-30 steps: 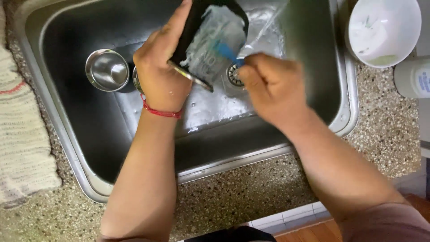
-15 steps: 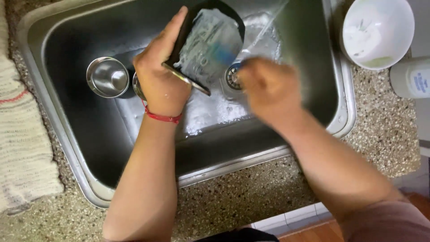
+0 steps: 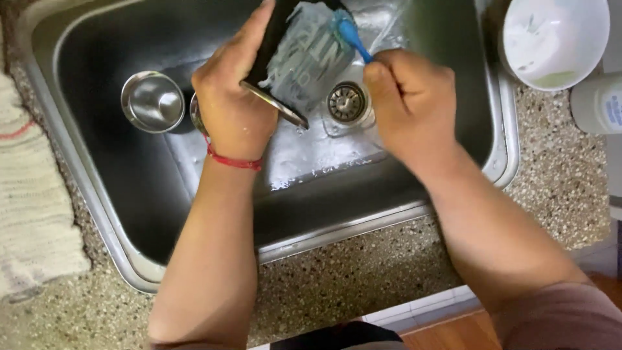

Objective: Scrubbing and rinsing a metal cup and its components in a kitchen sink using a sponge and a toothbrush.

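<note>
My left hand (image 3: 233,107), with a red thread around the wrist, grips a dark pan (image 3: 304,55) and tilts it on edge over the steel sink (image 3: 110,194). Soapy foam covers the pan's inner face. My right hand (image 3: 408,107) is closed on a blue brush (image 3: 350,35), whose head rests against the soapy surface near the pan's upper edge. Both hands hover above the round drain strainer (image 3: 346,102). The pan's top runs out of the picture.
A small steel cup (image 3: 152,102) stands in the sink at the left. A white bowl (image 3: 554,42) and a white container (image 3: 599,104) sit on the speckled counter at the right. A striped cloth (image 3: 32,207) lies on the counter at the left.
My right hand has moved the blue brush up across the soapy pan, from its middle toward its upper edge. My left hand keeps its hold on the pan.
</note>
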